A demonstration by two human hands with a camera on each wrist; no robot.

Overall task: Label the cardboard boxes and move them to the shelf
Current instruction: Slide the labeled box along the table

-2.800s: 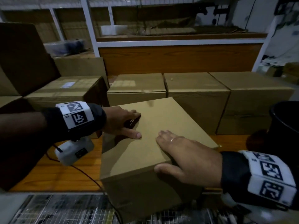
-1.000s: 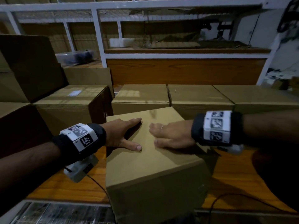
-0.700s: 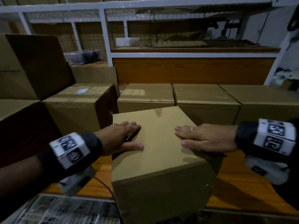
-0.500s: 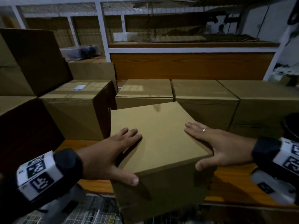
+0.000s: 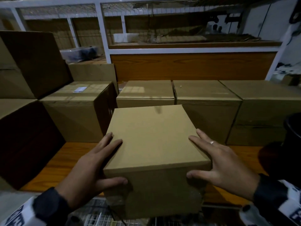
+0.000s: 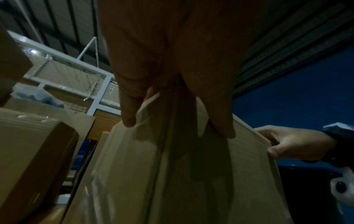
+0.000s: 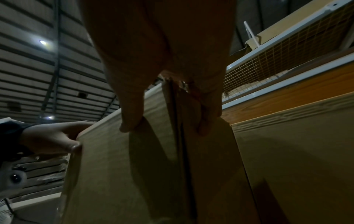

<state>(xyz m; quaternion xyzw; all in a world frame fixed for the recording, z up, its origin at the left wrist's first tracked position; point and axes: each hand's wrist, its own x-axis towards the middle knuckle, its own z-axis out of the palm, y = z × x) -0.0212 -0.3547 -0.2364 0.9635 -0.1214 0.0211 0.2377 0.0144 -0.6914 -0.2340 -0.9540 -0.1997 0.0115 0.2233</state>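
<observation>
A plain brown cardboard box (image 5: 153,137) stands at the front edge of the wooden shelf board (image 5: 65,160), its near face overhanging the edge. My left hand (image 5: 91,168) lies flat against the box's left side, thumb on the front face. My right hand (image 5: 223,163), wearing a ring, mirrors it on the right side. In the left wrist view straight fingers (image 6: 130,115) press the box wall (image 6: 172,174). In the right wrist view the right hand (image 7: 162,68) presses the box (image 7: 153,166), with the left hand (image 7: 51,136) at the far corner. I see no label on the box.
Several taped cardboard boxes (image 5: 206,101) stand in a row behind it, with taller ones (image 5: 73,111) stacked at the left. One carries a small white label (image 5: 79,89). A black bin (image 5: 293,131) stands at the right. White-framed wire shelving (image 5: 104,30) rises behind.
Both hands slid off the box's top to its left and right sides, thumbs now on the front face. The box sits nearer to me.
</observation>
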